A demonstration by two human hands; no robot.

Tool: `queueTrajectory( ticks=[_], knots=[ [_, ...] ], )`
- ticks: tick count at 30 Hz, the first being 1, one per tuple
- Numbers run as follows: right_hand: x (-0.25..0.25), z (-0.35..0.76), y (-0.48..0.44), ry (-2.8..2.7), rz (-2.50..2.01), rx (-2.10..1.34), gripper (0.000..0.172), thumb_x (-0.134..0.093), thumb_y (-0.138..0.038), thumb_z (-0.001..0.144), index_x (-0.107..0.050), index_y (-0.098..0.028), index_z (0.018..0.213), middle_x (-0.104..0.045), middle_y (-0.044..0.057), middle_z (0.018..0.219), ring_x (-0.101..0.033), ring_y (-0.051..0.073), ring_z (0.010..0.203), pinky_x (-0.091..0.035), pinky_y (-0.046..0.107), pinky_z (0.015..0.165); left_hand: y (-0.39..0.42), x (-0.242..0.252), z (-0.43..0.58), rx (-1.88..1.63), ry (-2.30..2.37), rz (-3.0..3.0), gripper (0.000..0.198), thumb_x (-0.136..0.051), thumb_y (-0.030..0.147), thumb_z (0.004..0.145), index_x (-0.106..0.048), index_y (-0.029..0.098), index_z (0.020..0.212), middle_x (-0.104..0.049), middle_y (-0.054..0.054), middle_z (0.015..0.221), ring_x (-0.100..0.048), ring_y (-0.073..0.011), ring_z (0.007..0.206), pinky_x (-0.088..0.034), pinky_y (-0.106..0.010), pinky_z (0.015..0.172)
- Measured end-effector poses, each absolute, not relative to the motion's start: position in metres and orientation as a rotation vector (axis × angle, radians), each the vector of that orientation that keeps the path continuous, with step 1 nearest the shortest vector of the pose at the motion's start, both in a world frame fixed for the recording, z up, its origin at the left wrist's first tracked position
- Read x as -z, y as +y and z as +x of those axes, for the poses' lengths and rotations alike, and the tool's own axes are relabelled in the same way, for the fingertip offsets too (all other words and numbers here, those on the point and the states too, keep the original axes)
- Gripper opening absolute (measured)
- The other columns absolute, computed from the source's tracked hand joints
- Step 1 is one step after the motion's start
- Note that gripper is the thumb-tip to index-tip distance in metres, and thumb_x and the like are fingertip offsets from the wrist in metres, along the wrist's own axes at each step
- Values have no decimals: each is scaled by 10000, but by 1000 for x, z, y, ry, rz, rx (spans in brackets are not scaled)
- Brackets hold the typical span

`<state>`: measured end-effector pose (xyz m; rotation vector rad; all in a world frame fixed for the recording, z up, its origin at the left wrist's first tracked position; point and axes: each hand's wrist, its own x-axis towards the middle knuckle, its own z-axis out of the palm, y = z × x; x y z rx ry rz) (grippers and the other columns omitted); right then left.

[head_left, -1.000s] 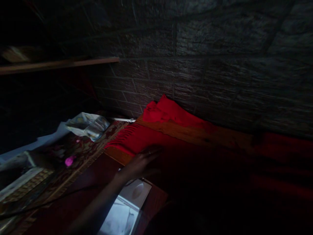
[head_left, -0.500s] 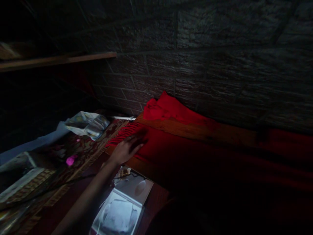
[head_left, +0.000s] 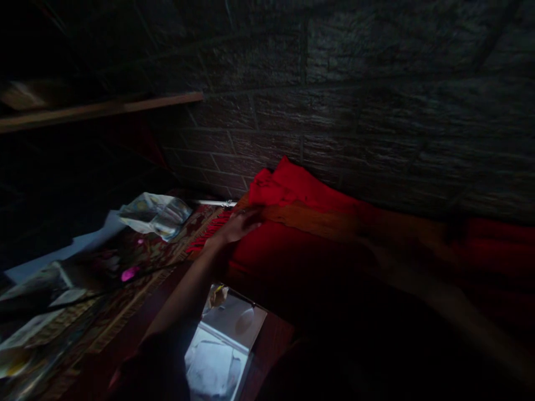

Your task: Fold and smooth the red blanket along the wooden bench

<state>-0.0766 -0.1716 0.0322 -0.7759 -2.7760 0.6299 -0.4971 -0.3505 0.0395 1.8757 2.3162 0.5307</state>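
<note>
A red cloth (head_left: 276,250) with a fringed left end lies over a wooden surface (head_left: 309,217). My left hand (head_left: 240,225) rests on the cloth near its fringe, palm down with the fingers stretched out. A bunched part of red cloth (head_left: 301,184) lies along the wall behind it. On the right a dim forearm reaches toward the cloth, and my right hand (head_left: 368,245) is too dark and blurred for its fingers to be made out.
An open white box (head_left: 228,340) lies below my left hand. Crumpled paper (head_left: 156,211), a pink object (head_left: 130,273) and a basket (head_left: 50,317) are on the left, over a patterned rug. A wooden shelf (head_left: 125,106) juts out at the upper left, before a brick wall (head_left: 334,100).
My left hand has moved up and to the right, closer to the wooden edge. The right forearm has come into view. The whole view has shifted slightly.
</note>
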Motion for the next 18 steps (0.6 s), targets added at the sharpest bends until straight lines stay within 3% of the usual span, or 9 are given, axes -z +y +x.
queueTrajectory(
  ticks=[5,12,15,18],
  knots=[
    [-19,-94,-169,-2767,-855,-550,526,-667,-469,815,-605,-186,1253,-572,163,1348,-530,370,1257,-450,536,1039,-344,-44,-496,-552,2178,1941,397,-516,517,892,-676,163,969,-691,-125,1032,-648,-267,977,-505,-385,898],
    [-27,-78,-175,-2775,-774,-685,130,-588,-280,873,-655,-219,966,-651,82,1098,-646,240,968,-529,386,865,-393,-71,-473,-570,2182,2095,269,-522,431,948,-664,206,992,-707,-57,1028,-656,-223,980,-503,-337,893],
    [-36,-71,-179,-2796,-668,-738,254,-484,-183,904,-690,-263,1028,-671,57,1129,-648,225,1015,-519,386,914,-416,-69,-473,-647,2187,2267,198,-556,360,950,-695,233,1012,-706,-47,1092,-647,-211,1037,-496,-337,929],
    [-37,-65,-181,-2781,-639,-725,296,-514,-202,897,-713,-321,1082,-681,41,1155,-637,253,1091,-521,421,949,-435,-63,-474,-710,2241,2360,157,-580,303,942,-712,257,1013,-717,-32,1057,-659,-197,994,-504,-338,918]
  ],
)
